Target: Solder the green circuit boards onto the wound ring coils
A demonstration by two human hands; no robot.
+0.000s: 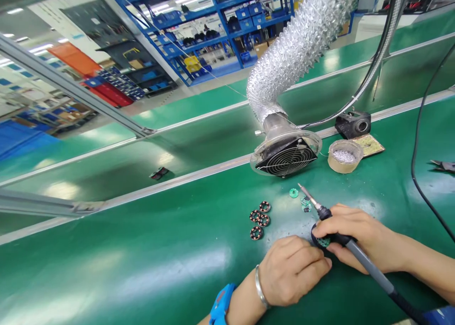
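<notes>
My right hand is wrapped round a soldering iron; its metal tip points up and away to the left, above the mat. Under the right fingers sits a small round black part with a green circuit board, partly covered by the hand. My left hand rests on the mat just left of that part, fingers curled and closed; whatever they grip is hidden. Several copper-wound rings lie to the left. Beyond the iron's tip are a small green round board and some green board pieces.
A fume extractor fan on a silver flexible duct hangs over the bench. Behind stand a tub of metal shavings, a sponge tray and a black iron holder. A black cable and pliers lie at right.
</notes>
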